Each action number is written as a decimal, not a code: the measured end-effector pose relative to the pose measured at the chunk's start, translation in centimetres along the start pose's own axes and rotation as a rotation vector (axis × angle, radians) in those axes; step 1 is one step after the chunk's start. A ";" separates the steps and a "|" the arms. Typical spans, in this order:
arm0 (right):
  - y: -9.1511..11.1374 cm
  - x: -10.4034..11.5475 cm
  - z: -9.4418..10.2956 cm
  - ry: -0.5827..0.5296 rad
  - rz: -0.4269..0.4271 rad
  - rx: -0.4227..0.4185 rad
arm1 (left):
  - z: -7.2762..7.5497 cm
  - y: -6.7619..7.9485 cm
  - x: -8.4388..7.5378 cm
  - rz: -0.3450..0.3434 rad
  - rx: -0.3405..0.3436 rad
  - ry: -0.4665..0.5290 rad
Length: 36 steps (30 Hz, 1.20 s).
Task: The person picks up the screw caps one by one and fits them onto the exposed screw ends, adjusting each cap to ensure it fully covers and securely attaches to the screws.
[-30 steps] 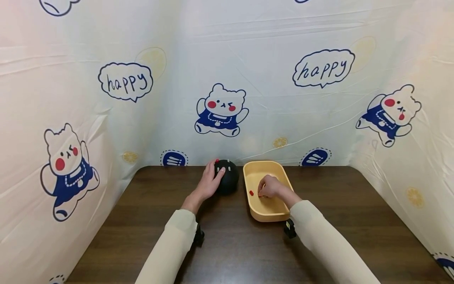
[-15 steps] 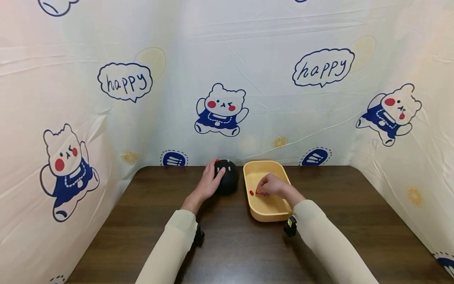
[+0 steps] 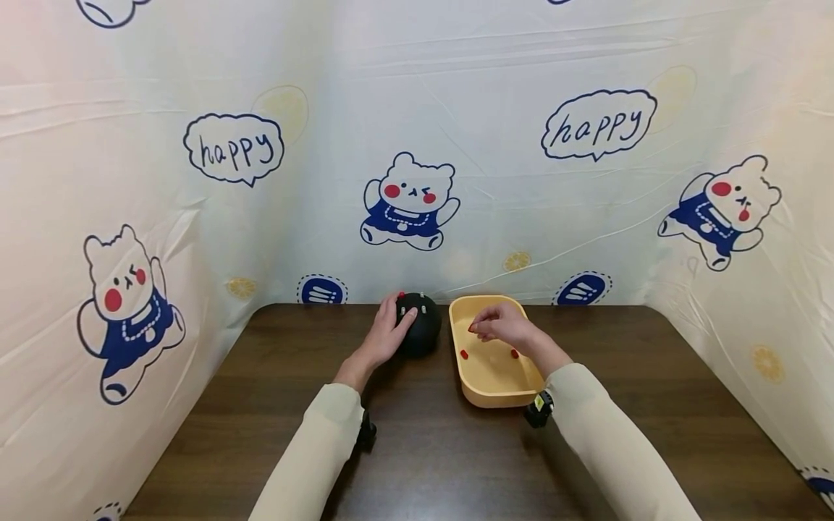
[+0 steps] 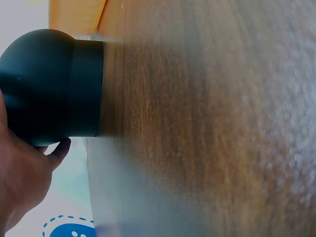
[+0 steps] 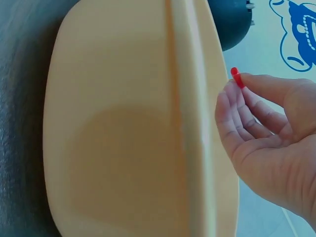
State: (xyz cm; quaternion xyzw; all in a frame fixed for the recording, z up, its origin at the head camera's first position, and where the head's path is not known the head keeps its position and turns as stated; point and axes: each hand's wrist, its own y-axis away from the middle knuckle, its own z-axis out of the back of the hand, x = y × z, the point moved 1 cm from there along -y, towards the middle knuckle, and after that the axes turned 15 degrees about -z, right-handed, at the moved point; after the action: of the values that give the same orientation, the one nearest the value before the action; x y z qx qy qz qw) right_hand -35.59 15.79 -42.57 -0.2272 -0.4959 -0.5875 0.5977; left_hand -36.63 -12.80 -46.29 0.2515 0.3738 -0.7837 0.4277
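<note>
A black dome-shaped block stands on the table with several short pale pegs on its top and a red piece at its far left. My left hand grips the dome's left side, thumb over its near top; the left wrist view shows its rounded wall and straight lower part. Over the yellow tray, my right hand pinches a small red cap between thumb and fingertips. Two more red caps lie in the tray, a left one and a right one.
The dome and the tray stand side by side near the back edge of the brown wooden table. Behind them hangs a white curtain printed with bears and lemon slices, which also closes off both sides.
My right hand has lifted from the tray floor and moved slightly away from me, with a red cap pinched. The right-hand red cap in the tray now shows. My left hand keeps its grip.
</note>
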 end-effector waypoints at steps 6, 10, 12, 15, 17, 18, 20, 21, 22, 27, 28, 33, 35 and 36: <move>0.1 0.7 -0.2 -0.040 0.048 -0.014 | 0.0 0.0 0.1 -0.007 -0.001 0.002; 0.0 1.2 -0.4 -0.047 0.066 -0.031 | -0.1 0.0 0.3 -0.009 -0.006 -0.006; 0.0 1.5 -0.5 -0.047 0.070 -0.038 | -0.1 0.0 0.2 -0.010 -0.007 -0.005; -0.1 2.0 -0.6 -0.049 0.081 -0.047 | 0.0 0.0 0.2 -0.011 -0.006 -0.002; -0.1 2.3 -0.7 -0.054 0.087 -0.052 | 0.0 0.0 0.3 -0.009 -0.005 0.000; -0.2 2.5 -0.7 -0.056 0.091 -0.053 | 0.0 0.0 0.3 -0.007 -0.004 0.003; -0.2 2.9 -0.8 -0.065 0.091 -0.054 | 0.0 0.1 0.4 -0.004 -0.004 0.004; -0.2 3.1 -0.9 -0.070 0.091 -0.055 | 0.0 0.1 0.4 -0.003 -0.004 0.005; -0.2 3.3 -1.0 -0.077 0.094 -0.055 | 0.0 0.1 0.4 -0.005 -0.005 0.006; -0.2 4.4 -1.4 -0.101 0.136 -0.056 | 0.0 0.0 0.6 -0.015 -0.015 0.007; -0.2 4.7 -1.5 -0.103 0.145 -0.059 | 0.0 0.0 0.6 -0.016 -0.016 0.007; -0.4 5.7 -2.0 -0.077 0.180 -0.090 | 0.0 -0.1 0.5 -0.007 -0.010 0.008; -0.5 6.1 -2.2 -0.075 0.197 -0.094 | -0.1 -0.2 0.5 -0.010 -0.009 0.008; -0.6 6.3 -2.3 -0.078 0.204 -0.095 | -0.2 -0.2 0.6 -0.011 -0.011 0.006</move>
State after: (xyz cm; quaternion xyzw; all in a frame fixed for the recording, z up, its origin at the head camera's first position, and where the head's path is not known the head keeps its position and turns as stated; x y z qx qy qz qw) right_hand -36.54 10.69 -38.32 -0.3273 -0.4646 -0.5371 0.6233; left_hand -37.09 -12.87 -46.73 0.2493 0.3806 -0.7834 0.4235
